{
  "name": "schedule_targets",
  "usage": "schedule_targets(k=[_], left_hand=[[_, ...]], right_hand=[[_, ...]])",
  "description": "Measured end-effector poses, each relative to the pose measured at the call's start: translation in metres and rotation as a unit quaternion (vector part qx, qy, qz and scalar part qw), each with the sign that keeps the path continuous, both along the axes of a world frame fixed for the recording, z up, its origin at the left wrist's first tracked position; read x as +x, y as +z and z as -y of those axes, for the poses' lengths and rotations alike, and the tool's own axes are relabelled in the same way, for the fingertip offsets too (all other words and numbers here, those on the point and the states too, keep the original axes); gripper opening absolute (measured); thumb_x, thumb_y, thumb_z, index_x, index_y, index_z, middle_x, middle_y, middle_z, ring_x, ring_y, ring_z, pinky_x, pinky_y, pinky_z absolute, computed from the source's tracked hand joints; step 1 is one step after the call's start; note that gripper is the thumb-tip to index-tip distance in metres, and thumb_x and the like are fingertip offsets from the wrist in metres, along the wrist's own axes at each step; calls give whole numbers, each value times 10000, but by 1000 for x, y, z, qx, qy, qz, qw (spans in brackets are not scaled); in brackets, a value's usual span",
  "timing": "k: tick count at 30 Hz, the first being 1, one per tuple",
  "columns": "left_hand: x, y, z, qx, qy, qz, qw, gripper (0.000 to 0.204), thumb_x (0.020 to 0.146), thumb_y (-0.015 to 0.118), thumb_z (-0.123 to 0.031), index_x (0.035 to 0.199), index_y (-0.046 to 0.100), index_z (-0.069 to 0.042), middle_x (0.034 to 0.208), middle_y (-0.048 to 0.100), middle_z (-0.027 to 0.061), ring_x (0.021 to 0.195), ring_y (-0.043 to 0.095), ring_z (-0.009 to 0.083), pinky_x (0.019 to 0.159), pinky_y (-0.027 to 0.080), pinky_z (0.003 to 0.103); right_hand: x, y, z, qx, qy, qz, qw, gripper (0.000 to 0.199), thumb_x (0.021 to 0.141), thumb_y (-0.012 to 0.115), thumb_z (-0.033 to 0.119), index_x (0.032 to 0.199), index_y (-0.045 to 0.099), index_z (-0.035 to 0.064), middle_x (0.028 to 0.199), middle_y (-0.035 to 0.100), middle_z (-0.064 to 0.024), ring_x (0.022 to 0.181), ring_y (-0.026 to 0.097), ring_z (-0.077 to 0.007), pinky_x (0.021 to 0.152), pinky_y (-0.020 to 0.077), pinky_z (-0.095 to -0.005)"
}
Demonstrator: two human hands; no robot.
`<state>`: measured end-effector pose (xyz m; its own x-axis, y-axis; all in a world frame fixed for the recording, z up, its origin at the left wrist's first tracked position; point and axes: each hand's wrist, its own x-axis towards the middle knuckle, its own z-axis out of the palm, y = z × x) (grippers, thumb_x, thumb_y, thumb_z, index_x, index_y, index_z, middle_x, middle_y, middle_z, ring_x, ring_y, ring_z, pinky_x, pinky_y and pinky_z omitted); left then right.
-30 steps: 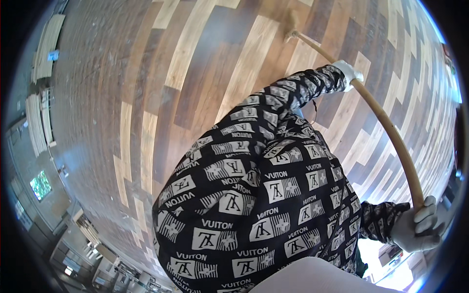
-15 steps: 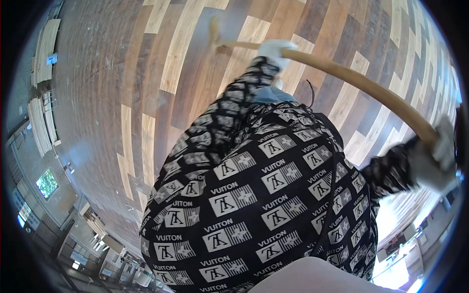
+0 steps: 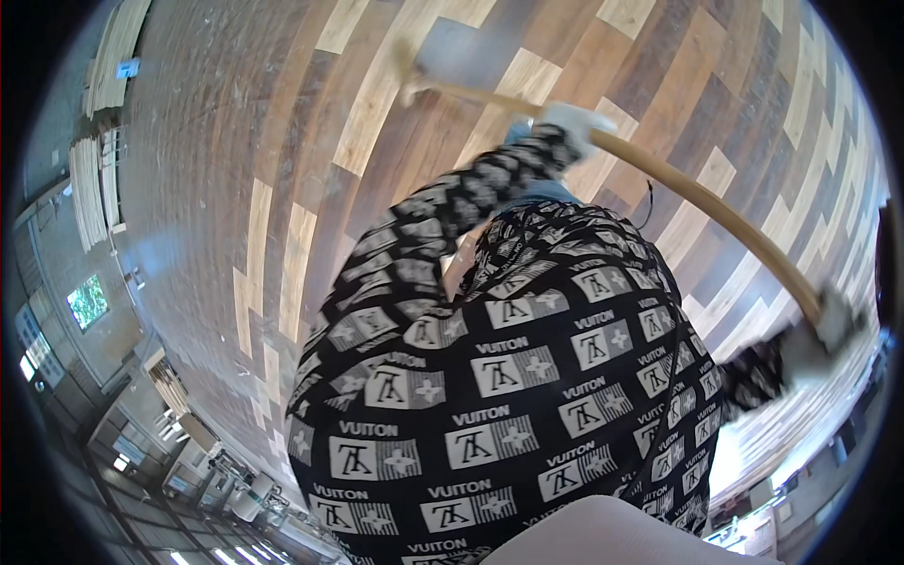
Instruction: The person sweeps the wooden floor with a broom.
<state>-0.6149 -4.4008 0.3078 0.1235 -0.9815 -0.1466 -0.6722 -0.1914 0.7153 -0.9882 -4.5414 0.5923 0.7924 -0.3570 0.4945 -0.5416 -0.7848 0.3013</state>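
Note:
A long wooden pole (image 3: 702,198) slants from the right side up to the far left over the floor. At its far end a short tan crosspiece (image 3: 405,71) is smeared by motion, so its kind cannot be made out. My left hand (image 3: 570,122), in a white glove, is closed around the pole partway along it. At the pole's near end on the right, my right hand (image 3: 827,341), gloved too, grips it. Both hands are somewhat blurred. My patterned black sleeves and top fill the lower middle.
Plank flooring (image 3: 527,71) in mixed brown and pale tones spreads all around me. Stacks of pale boards (image 3: 89,193) lie along the left side. A small window (image 3: 88,301) shows in the wall at the left, and equipment (image 3: 250,499) stands at the lower left.
My left hand has shifted right and a little nearer, carrying the pole with it. The right hand is slightly lower and further left. The surrounding view has turned a little.

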Motion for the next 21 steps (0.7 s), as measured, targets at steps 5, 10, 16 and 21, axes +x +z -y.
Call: schedule_targets(k=[5, 10, 16, 21], left_hand=[[-88, 84, 115, -66, -144, 13, 987, 251, 816, 572, -208, 1029, 687, -273, 880, 717, 27, 868, 688, 255, 764, 526, 381], [-93, 72, 188, -51, -197, -8, 979, 212, 792, 596, -196, 973, 690, -251, 895, 719, 16, 924, 683, 238, 866, 452, 412], [-14, 70, 169, -103, -82, -18, 991, 250, 799, 604, -196, 1026, 696, -248, 942, 716, 45, 896, 681, 271, 803, 529, 393], [80, 51, 107, -52, 51, 14, 997, 220, 781, 645, -193, 987, 711, -237, 925, 718, 50, 888, 687, 266, 786, 545, 364]], right_hand=[[-36, 114, -26, 454, 313, 565, 614, 178, 941, 436, 105, 905, 566, -12, 553, 515, -25, 459, 485, -178, 829, 481, -515], [58, 106, -39, 258, 258, 591, 719, 293, 956, 386, 180, 953, 577, -42, 526, 197, 22, 445, 251, -143, 724, 435, -477], [91, 110, 12, 394, 345, 440, 730, 296, 966, 382, 280, 956, 655, 166, 535, 212, 33, 502, 280, -147, 668, 358, -406], [176, 89, 35, 484, 397, 433, 649, 337, 959, 447, 326, 636, 434, 232, 485, 298, 88, 425, 299, -98, 611, 289, -387]])
